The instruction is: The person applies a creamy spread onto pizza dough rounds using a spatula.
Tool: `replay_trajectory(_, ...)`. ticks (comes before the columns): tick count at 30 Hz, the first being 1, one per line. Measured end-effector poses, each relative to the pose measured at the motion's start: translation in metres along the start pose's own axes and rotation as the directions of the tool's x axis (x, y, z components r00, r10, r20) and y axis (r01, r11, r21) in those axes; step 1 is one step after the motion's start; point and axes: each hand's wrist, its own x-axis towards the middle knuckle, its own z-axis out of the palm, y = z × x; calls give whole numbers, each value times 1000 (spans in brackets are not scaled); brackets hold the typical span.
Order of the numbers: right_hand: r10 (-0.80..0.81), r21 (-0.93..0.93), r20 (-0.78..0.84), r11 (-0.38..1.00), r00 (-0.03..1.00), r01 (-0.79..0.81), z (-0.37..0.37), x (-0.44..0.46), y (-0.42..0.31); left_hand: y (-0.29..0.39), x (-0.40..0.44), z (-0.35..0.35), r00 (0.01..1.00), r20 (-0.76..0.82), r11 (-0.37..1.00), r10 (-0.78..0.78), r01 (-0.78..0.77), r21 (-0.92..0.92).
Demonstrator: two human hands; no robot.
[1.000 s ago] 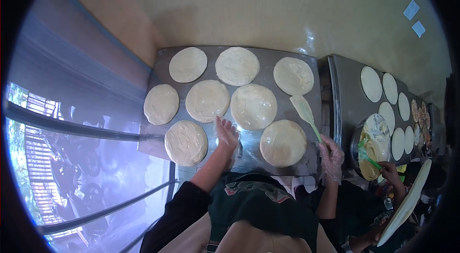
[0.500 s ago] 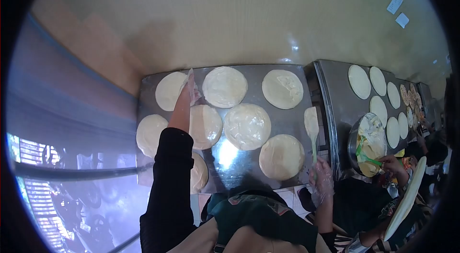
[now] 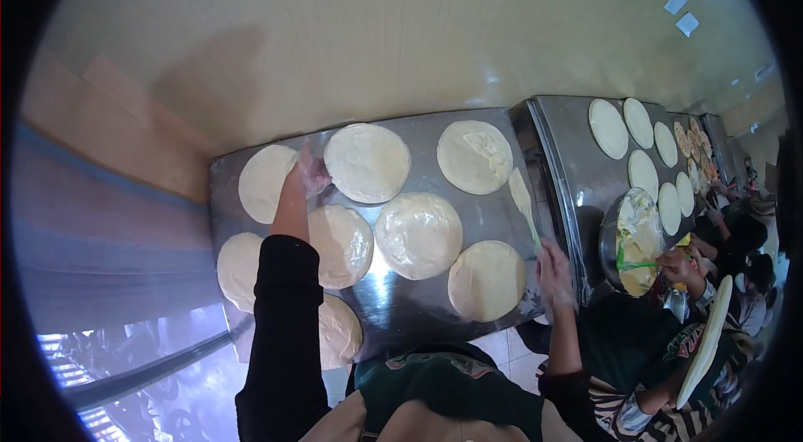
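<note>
My left hand [image 3: 313, 173], in a clear plastic glove, reaches to the back of the metal table. It is between the back-left dough round [image 3: 266, 183] and the cream-coated back-middle round [image 3: 367, 163], fingers outstretched and holding nothing visible. Whether it touches either round is unclear. Closed around the handle of a spatula [image 3: 522, 198] is my gloved right hand [image 3: 555, 276], at the table's right edge. Pale cream coats the spatula's blade, which points away from me beside the back-right round [image 3: 474, 157]. Below my left forearm lies another round [image 3: 339, 246]; a shiny coated one [image 3: 418, 236] sits mid-table.
On the right, a second metal table [image 3: 569, 141] bears several dough rounds. A large bowl of yellowish cream [image 3: 640, 250] stands there, with a co-worker's hand [image 3: 674, 265] on a green tool in it. That person also holds up a dough disc [image 3: 708, 342]. A wall rises behind.
The view has shifted and tilted slightly. My left hand stays at the back left, its fingers differently angled. My right hand's spatula now leans more to the left.
</note>
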Motion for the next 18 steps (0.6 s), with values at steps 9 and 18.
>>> replay_trajectory(9,-87,-684,-130,729,988,-26,56,97,-35,-54,59,-20,827,488,960,279,-238,-145)
replay_trajectory(18,-120,-669,-57,742,991,51,91,112,7,-81,69,-40,623,565,837,541,-328,-439)
